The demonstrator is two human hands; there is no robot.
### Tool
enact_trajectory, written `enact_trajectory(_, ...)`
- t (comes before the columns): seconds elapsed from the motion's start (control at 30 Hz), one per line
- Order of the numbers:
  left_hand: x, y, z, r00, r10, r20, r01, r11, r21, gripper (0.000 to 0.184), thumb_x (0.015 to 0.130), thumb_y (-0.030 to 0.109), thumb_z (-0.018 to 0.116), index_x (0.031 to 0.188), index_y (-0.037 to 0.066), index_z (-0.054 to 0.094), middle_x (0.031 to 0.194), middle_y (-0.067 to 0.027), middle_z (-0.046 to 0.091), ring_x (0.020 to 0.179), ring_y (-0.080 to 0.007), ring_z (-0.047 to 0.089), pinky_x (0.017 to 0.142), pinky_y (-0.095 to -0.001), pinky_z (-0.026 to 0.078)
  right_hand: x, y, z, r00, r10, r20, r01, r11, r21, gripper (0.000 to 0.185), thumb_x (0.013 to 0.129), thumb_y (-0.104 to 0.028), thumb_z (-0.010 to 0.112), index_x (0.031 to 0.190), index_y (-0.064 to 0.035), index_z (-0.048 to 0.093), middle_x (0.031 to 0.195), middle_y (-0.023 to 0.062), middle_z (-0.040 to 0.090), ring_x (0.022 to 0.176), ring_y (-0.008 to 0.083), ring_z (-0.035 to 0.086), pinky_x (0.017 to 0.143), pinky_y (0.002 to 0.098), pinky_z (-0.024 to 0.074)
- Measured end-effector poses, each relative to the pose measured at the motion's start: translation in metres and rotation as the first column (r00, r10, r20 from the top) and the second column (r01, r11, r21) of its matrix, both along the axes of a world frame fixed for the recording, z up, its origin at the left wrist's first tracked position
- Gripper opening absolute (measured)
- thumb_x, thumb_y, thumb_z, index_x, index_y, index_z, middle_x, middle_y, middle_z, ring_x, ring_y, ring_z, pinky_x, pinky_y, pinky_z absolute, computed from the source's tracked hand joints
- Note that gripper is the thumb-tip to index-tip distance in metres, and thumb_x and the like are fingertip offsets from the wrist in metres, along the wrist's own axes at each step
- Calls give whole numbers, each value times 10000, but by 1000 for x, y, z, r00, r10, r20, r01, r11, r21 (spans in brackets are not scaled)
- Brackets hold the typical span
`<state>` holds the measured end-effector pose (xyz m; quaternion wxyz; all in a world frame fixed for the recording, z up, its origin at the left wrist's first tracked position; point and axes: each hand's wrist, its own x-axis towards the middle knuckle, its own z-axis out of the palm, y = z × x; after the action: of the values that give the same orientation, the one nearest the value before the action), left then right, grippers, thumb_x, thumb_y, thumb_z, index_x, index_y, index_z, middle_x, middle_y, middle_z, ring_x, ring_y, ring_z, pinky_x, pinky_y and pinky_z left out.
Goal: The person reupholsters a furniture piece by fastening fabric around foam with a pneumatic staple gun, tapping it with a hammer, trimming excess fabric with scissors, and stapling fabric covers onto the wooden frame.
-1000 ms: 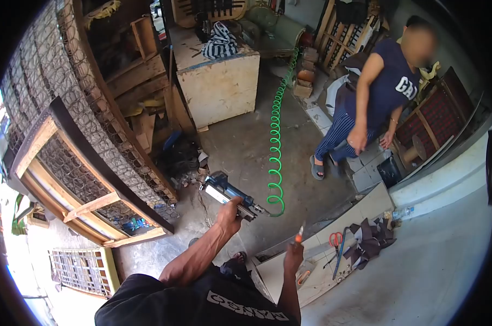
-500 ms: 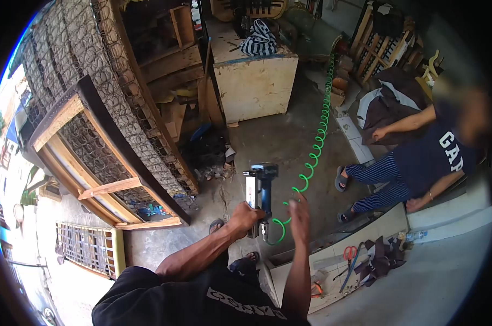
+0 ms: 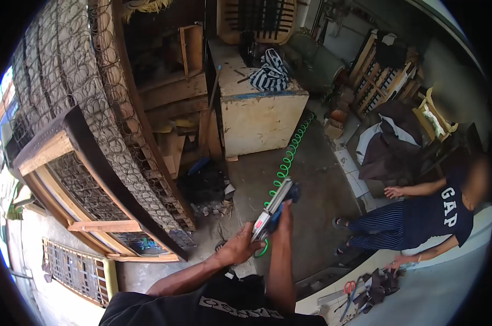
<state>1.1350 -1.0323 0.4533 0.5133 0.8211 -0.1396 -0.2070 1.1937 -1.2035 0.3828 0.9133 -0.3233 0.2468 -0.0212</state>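
Note:
A silver and blue pneumatic staple gun (image 3: 272, 211) is held out in front of me, tilted with its upper end to the right. My left hand (image 3: 237, 247) is closed around its lower end. My right hand (image 3: 283, 224) is wrapped about the blue side, its fingers partly hidden by the tool. A green coiled air hose (image 3: 293, 149) runs from behind the gun toward the white cabinet's right side, and a short loop of it shows below the gun.
A wooden frame with dark edging (image 3: 88, 223) leans at left against spring units (image 3: 107, 108). A white cabinet (image 3: 265, 125) bears a striped cloth (image 3: 270, 70). At right, a co-worker (image 3: 420, 214) sits near scissors (image 3: 349, 287) and dark fabric scraps (image 3: 379, 288).
My right hand has left the hose and taken hold of the staple gun. The gun has turned from upright to tilted right. The co-worker's lower hand has moved to the fabric scraps.

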Motion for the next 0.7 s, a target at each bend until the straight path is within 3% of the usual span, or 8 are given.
enact_trajectory(0.03,-2,8,-8,988,-60,141,50,996,67,589,935,375,663,1323,-4,432,1092,-242,649,1029,-307,660,847,-448,493,7,-5,-1,1000,18,9,-19,984,176,455,967,-538,570,1045,-91,613,738,-32,556,640,126,556,612,295,503)
enact_trajectory(0.07,8,15,7,987,-75,-139,95,986,140,541,969,388,611,1334,31,433,1041,-212,668,911,-292,697,759,-431,527,12,-7,-3,997,-71,-18,73,975,210,464,968,-510,579,1138,-80,617,696,-59,514,604,105,528,576,289,476)
enact_trajectory(0.1,15,22,17,985,-82,-152,104,984,143,541,969,388,611,1334,31,433,1041,-212,668,911,-292,697,759,-431,527,10,-15,-13,996,-79,-31,84,973,214,464,968,-510,579,1138,-80,617,696,-59,514,604,105,528,576,289,476)
enact_trajectory(0.17,43,34,31,931,-189,-312,189,982,-30,560,984,402,584,1366,31,409,962,-177,679,807,-238,709,659,-394,543,20,-25,-26,887,180,426,-321,903,286,514,979,-505,542,1280,-88,540,660,-65,503,540,86,503,513,280,463)
enact_trajectory(0.2,49,40,31,922,-219,-320,220,975,-36,592,994,435,561,1400,40,391,950,-169,678,814,-224,709,656,-385,548,20,-23,-25,918,166,359,-256,942,218,372,996,-434,547,1178,-110,563,604,-102,393,493,32,393,471,226,371)
enact_trajectory(0.37,88,52,1,872,-138,-470,130,990,-49,610,1012,474,511,1403,19,398,1026,-163,660,822,-205,710,712,-365,541,46,-18,-41,966,107,237,-173,945,277,204,1021,-322,553,1084,-128,569,606,-89,395,501,51,397,513,254,398)
enact_trajectory(0.47,120,56,-68,934,-188,-304,172,982,-79,635,1006,537,472,1388,33,418,1042,-168,694,791,-240,722,799,-409,534,75,-24,-46,987,143,76,-154,974,167,340,934,-444,660,1049,-139,564,616,-58,390,561,99,414,587,314,405)
enact_trajectory(0.7,190,25,-113,850,-105,-517,125,992,4,636,994,561,477,1341,29,510,1152,-191,678,955,-269,711,920,-425,502,159,-42,-40,980,144,-134,-141,989,33,534,959,-602,524,1230,-145,570,612,-41,375,536,110,401,575,325,403)
